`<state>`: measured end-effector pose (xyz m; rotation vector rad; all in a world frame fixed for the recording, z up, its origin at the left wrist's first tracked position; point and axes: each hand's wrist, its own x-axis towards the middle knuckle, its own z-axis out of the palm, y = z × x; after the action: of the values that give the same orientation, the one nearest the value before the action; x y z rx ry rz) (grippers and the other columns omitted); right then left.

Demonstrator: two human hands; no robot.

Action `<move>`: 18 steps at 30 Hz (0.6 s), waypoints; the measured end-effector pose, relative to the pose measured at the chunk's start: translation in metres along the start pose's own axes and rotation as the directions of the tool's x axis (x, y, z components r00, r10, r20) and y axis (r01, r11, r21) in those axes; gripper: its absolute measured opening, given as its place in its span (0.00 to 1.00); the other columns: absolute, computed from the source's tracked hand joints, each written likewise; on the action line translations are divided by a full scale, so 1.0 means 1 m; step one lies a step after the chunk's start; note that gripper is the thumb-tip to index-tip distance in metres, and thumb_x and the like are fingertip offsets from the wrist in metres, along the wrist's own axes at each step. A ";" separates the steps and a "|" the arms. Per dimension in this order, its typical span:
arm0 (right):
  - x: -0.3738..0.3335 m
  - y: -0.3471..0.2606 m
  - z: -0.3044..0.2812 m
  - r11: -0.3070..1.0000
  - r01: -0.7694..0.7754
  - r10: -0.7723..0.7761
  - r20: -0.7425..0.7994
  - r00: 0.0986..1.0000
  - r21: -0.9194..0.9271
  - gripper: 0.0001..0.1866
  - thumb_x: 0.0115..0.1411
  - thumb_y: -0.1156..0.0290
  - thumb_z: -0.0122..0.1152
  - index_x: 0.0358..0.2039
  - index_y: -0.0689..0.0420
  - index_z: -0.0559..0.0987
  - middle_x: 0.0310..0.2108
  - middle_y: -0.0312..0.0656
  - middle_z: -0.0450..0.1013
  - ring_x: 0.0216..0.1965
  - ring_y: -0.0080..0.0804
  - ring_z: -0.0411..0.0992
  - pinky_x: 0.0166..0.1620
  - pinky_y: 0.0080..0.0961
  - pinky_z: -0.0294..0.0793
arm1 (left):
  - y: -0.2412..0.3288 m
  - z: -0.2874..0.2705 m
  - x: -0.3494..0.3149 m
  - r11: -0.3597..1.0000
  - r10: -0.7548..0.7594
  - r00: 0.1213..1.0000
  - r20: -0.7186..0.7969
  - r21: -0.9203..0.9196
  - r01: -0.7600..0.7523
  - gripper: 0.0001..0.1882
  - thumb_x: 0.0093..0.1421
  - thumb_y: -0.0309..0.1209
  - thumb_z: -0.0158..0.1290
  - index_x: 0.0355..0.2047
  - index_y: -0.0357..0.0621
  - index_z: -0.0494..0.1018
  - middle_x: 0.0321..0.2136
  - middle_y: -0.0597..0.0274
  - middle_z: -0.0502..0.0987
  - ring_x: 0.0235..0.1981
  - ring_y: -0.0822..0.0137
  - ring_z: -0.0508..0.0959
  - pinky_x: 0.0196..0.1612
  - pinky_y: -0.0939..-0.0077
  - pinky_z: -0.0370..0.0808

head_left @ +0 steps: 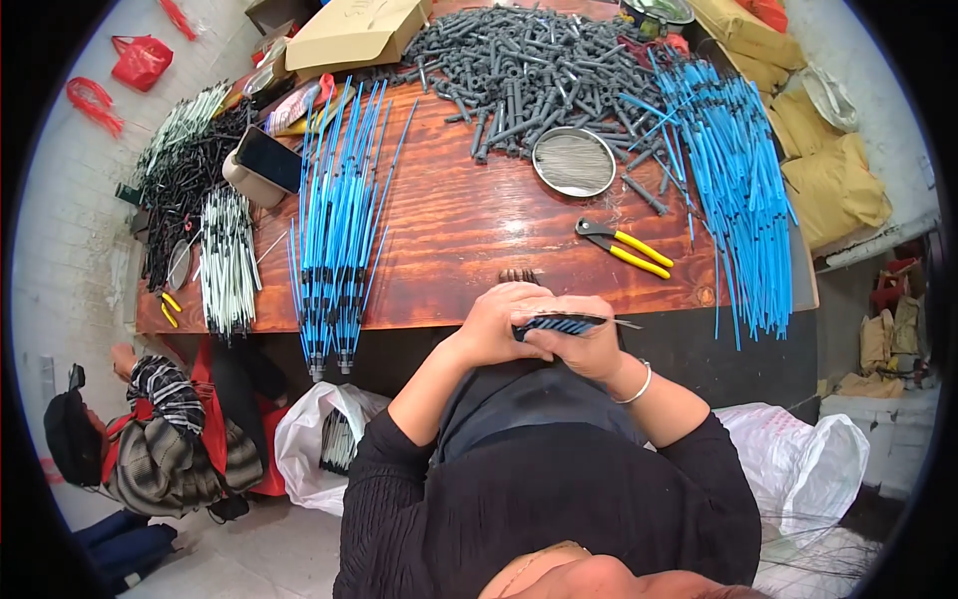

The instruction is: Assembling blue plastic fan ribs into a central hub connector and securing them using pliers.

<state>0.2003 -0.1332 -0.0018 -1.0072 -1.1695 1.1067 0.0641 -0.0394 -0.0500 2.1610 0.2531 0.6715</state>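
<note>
The left hand (494, 324) and right hand (594, 349) meet in front of the person's waist, by the near edge of the wooden bench (449, 250). The fingers of both are curled tightly around a small blue-and-black bundle (562, 324), seen between them and partly hidden; its far side cannot be made out. Ahead lie yellow-handled pliers (639, 255) and a round dish (574, 194) of thin metal pins (576, 162), near a heap of grey plastic plugs (529, 75). Long blue sticks (738, 190) are piled to the right.
</note>
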 end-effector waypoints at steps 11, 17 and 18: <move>-0.023 0.036 -0.002 0.964 0.201 -0.196 0.047 0.980 -0.177 0.08 0.47 0.74 0.66 0.29 0.60 0.79 0.28 0.39 0.77 0.32 0.28 0.75 0.46 0.29 0.70 | -0.017 0.056 -0.037 0.958 -0.093 0.983 -0.159 -0.282 0.045 0.15 0.45 0.28 0.59 0.36 0.41 0.74 0.33 0.55 0.77 0.36 0.55 0.77 0.38 0.67 0.73; -0.031 0.055 -0.001 0.978 0.132 -0.132 0.012 0.991 -0.162 0.09 0.49 0.69 0.65 0.29 0.60 0.79 0.26 0.39 0.76 0.29 0.26 0.74 0.38 0.23 0.72 | -0.021 0.081 -0.045 0.940 -0.225 0.942 -0.251 -0.309 0.143 0.11 0.46 0.25 0.56 0.32 0.43 0.74 0.28 0.54 0.77 0.30 0.56 0.77 0.36 0.68 0.73; -0.033 0.058 -0.001 0.988 0.027 -0.031 -0.020 0.999 -0.154 0.10 0.49 0.68 0.65 0.30 0.59 0.79 0.26 0.40 0.76 0.28 0.26 0.74 0.36 0.22 0.72 | -0.021 0.087 -0.054 0.922 -0.283 0.928 -0.243 -0.335 0.194 0.12 0.46 0.25 0.56 0.33 0.43 0.74 0.28 0.54 0.76 0.31 0.55 0.77 0.36 0.68 0.73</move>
<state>0.1929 -0.1553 -0.0646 -1.1143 -1.2624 0.9918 0.0672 -0.1062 -0.1304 1.6983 0.5267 0.8221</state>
